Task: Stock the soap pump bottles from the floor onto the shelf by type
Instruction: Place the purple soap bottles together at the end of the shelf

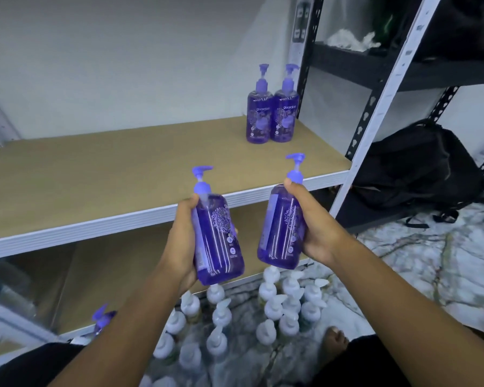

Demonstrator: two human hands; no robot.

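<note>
"guardian" on both shelved purple bottles (259, 118)

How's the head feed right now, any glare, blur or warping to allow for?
Head view: wide-angle distortion leans the white upright; glare streaks line the held left purple bottle and right purple bottle; white-pump bottles on the floor look soft; labels on the shelved pair are legible.

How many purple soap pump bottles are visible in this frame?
5. Two purple bottles stand on the shelf, back right; left hand holds one; right hand holds one; one sits lower left, mostly hidden. More may be hidden.
</note>
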